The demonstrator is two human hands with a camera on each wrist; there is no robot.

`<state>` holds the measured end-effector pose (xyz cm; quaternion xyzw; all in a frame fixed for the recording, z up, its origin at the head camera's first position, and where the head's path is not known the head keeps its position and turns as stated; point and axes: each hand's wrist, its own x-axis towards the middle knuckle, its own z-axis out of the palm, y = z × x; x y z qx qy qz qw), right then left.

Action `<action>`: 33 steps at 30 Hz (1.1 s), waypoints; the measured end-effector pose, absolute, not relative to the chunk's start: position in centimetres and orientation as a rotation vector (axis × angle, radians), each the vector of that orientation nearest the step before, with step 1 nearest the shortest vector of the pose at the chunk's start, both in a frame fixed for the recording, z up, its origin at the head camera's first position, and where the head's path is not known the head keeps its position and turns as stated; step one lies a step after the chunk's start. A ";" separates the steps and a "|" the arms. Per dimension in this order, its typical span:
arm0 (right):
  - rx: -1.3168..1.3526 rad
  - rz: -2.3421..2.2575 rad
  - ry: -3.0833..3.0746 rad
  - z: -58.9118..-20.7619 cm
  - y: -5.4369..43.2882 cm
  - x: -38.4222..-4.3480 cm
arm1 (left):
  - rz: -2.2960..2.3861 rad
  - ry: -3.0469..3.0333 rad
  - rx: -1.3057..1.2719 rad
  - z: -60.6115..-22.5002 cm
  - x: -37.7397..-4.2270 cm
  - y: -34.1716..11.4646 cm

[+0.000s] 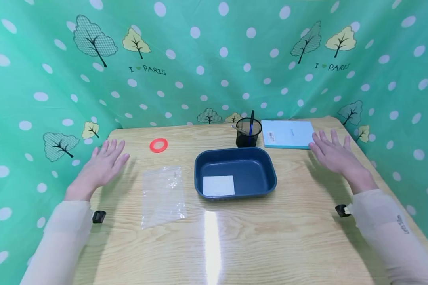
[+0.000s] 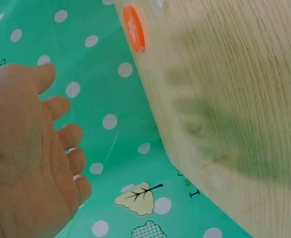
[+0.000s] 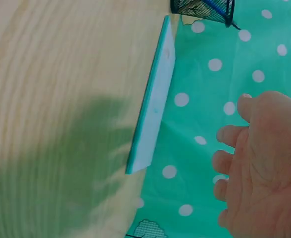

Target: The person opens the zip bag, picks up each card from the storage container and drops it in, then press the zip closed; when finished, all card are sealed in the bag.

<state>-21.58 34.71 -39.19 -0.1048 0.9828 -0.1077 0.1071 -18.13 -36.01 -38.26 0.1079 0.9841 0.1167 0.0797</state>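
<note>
My left hand [image 1: 101, 168] hovers over the left side of the table, fingers extended, holding nothing. Nearest to it are a red ring [image 1: 158, 145] and a clear plastic bag [image 1: 163, 198] lying flat. On the other side my right hand [image 1: 337, 156] is held up with straight fingers, beside a light blue book [image 1: 289, 134]; it grips nothing. Between the hands sits a dark blue tray [image 1: 251, 180], with a white rectangular piece [image 1: 218, 185] in its front left corner. Both wrist views show the palms, the left hand [image 2: 31, 153] and the right hand [image 3: 269, 168], with nothing in them.
Behind the tray stands a black mesh pen cup [image 1: 247, 138] with a few pens in it. A green polka-dot curtain [image 1: 214, 59] encloses the back and both sides of the wooden table [image 1: 278, 237]. Glare streaks the tabletop in front of the tray.
</note>
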 end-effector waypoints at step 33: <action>-1.048 -0.781 2.798 -28.4 16.7 -22.4 | 1.049 2.662 0.358 -32.7 -18.4 -32.2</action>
